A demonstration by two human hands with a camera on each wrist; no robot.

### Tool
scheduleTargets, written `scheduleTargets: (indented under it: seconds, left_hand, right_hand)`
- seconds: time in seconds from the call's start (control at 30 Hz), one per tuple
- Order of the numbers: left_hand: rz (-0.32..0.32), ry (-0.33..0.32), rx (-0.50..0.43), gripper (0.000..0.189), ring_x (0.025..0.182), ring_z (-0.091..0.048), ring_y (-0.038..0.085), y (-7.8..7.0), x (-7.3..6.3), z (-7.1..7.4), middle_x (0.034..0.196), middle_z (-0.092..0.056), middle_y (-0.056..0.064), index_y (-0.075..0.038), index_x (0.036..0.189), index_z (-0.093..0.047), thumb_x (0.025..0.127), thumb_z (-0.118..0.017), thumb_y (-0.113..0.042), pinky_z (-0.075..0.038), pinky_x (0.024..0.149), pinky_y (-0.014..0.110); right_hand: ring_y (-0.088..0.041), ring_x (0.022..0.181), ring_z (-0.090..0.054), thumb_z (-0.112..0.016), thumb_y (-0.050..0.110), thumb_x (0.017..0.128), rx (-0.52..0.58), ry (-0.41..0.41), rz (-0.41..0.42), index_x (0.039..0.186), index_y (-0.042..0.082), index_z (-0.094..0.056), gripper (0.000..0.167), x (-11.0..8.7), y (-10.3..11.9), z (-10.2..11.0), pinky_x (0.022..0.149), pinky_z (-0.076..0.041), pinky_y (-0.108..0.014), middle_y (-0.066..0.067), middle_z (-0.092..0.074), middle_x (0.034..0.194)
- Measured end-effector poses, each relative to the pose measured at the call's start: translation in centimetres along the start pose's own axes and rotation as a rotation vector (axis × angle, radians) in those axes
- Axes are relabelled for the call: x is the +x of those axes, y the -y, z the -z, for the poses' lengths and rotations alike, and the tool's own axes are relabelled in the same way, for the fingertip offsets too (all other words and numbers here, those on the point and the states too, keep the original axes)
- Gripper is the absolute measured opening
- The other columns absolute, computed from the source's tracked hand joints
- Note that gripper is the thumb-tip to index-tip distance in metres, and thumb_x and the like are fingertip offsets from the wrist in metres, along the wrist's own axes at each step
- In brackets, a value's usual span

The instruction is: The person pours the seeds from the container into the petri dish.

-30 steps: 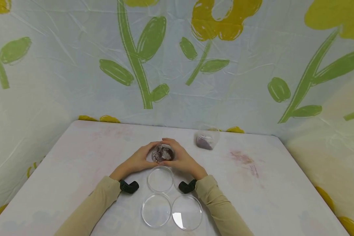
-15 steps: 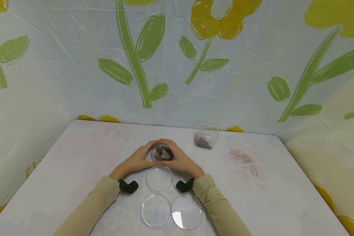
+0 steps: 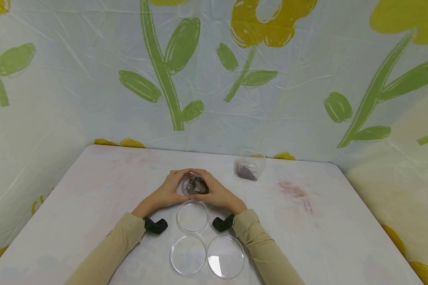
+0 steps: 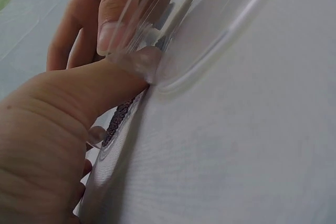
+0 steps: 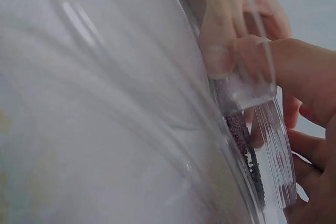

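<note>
From my head view, I have the left hand (image 3: 169, 192) and the right hand (image 3: 219, 193) curved round opposite sides of one clear round dish (image 3: 193, 185) with dark, granular stuff in it. The fingers of both hands are bent inward and close on the dish's sides, each hand open only as far as the dish is wide; the fingertips come together at its far edge and the thumbs meet at its near edge. My wrist views show the thumbs close up, with dark purplish grains (image 5: 243, 139) below them behind clear plastic. The dish is in the farther half of the worktop (image 3: 306, 245), left of its middle — I can't tell whether its base rests on the surface.

Just on the near side of the thumbs lies a clear disc (image 3: 193, 216), and nearer me a left disc (image 3: 188, 254) and a right disc (image 3: 226, 256) lie side by side. Beyond the right hand, well apart from it, I see a clear tub (image 3: 250, 167) with purple powder low inside. A reddish stain (image 3: 293, 190) marks the surface farther right, and a flower-printed sheet (image 3: 214, 134) hangs behind everything.
</note>
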State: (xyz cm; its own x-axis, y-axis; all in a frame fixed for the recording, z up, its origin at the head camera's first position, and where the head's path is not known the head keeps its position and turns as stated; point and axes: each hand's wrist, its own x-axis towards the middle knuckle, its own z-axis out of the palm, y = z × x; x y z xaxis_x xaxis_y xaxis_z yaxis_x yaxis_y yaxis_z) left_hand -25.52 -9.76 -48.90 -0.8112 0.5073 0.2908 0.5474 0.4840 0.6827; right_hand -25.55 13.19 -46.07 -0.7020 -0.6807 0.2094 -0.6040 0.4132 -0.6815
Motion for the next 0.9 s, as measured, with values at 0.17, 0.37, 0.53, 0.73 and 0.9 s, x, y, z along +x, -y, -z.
scheduleTargets:
  seconds: [0.17,0.37,0.53,0.73,0.9]
  left_hand:
    - [-0.006,0.013,0.003,0.091,0.132,-0.035,0.032,0.0,0.0,0.1,0.143,-0.045,0.014,-0.005,0.151,-0.036,0.077,-0.086,-0.025,-0.033,0.110,0.055]
    - [-0.023,0.037,-0.026,0.092,0.134,-0.036,0.032,0.3,-0.1,0.5,0.146,-0.043,0.014,-0.007,0.152,-0.035,0.078,-0.085,-0.029,-0.032,0.111,0.055]
    - [-0.031,0.059,-0.071,0.093,0.137,-0.035,0.032,0.5,-0.1,0.8,0.148,-0.044,0.013,-0.005,0.152,-0.035,0.077,-0.085,-0.029,-0.029,0.114,0.054]
    - [-0.028,0.072,-0.056,0.088,0.138,-0.035,0.034,0.6,-1.2,1.2,0.149,-0.042,0.014,-0.004,0.151,-0.036,0.080,-0.083,-0.029,-0.027,0.114,0.055]
    - [-0.029,0.069,-0.099,0.084,0.140,-0.033,0.035,-0.2,-3.1,2.0,0.149,-0.042,0.013,-0.003,0.151,-0.036,0.081,-0.081,-0.019,-0.025,0.115,0.056]
  right_hand:
    - [-0.022,0.141,-0.033,-0.076,0.027,0.088,0.012,-0.011,-0.003,0.155,0.014,-0.029,0.083,-0.1,0.0,0.0,0.116,-0.029,-0.043,-0.005,-0.035,0.154]
    - [-0.022,0.142,-0.033,-0.076,0.031,0.088,0.020,-0.017,-0.018,0.155,0.016,-0.029,0.083,-0.3,0.2,0.2,0.115,-0.030,-0.044,-0.003,-0.035,0.155]
    - [-0.021,0.145,-0.028,-0.074,0.038,0.089,0.038,-0.056,-0.090,0.156,0.021,-0.028,0.083,-1.0,0.6,1.5,0.115,-0.029,-0.050,0.002,-0.030,0.158]
    - [-0.021,0.146,-0.026,-0.074,0.031,0.091,0.046,-0.190,-0.099,0.155,0.023,-0.032,0.077,-1.8,0.6,3.8,0.115,-0.027,-0.053,0.003,-0.032,0.158]
    - [-0.025,0.146,-0.027,-0.072,0.015,0.092,0.044,-0.367,-0.033,0.153,0.018,-0.036,0.071,-2.6,0.8,6.4,0.114,-0.025,-0.059,-0.005,-0.036,0.156]
